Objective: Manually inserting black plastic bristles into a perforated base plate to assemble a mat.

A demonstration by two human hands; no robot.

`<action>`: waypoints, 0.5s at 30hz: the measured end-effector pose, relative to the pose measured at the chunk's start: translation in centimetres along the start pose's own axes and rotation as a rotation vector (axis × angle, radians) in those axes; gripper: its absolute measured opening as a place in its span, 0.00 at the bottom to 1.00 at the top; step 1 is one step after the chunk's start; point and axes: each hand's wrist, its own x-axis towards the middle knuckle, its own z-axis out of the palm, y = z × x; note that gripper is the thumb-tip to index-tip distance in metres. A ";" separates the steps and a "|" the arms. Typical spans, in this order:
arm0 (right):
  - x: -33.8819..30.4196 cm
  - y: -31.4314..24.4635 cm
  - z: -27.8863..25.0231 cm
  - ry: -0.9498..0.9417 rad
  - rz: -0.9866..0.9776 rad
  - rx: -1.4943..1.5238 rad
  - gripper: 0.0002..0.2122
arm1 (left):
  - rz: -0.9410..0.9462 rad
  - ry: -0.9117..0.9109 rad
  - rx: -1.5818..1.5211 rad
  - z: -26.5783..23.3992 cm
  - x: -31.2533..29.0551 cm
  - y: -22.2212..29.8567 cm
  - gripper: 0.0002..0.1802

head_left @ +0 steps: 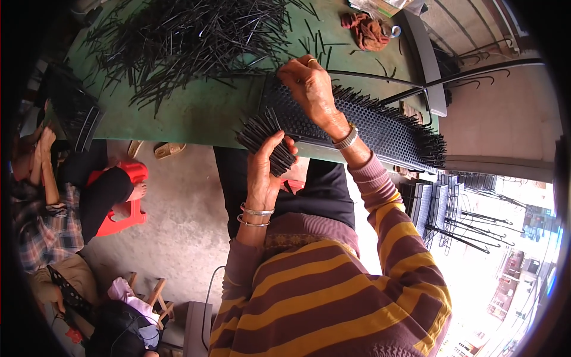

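My left hand (pixel 264 166) is wrapped round a bundle of thin black strips (pixel 260 132), held just off the near edge of the green table. Over the left end of a long black perforated tray (pixel 366 125) is my right hand (pixel 310 89), its fingers pinched together. Whether a strip sits in that pinch is hidden. Many black strips stand upright in the tray along its far side and right end, while rows of bare holes show across its middle. The tray lies along the table's near edge, to the right of the bundle.
A large heap of loose black strips (pixel 184 41) covers the far left of the green table (pixel 178 122). Beyond the tray lies a crumpled brown cloth (pixel 370 34). At left, a person works at another black tray (pixel 74 113) beside a red stool (pixel 122 214). Racks (pixel 437 205) stand at right.
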 end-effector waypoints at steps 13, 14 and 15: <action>-0.4 -0.5 0.3 0.067 -0.013 -0.284 0.06 | 0.004 0.022 0.057 0.4 -0.8 0.3 0.09; -0.4 -0.3 0.3 0.063 -0.045 -0.292 0.06 | 0.009 0.023 0.064 0.5 -0.8 0.4 0.09; -0.4 -0.2 0.4 0.059 -0.077 -0.301 0.06 | 0.009 0.024 0.062 0.7 -0.8 0.4 0.09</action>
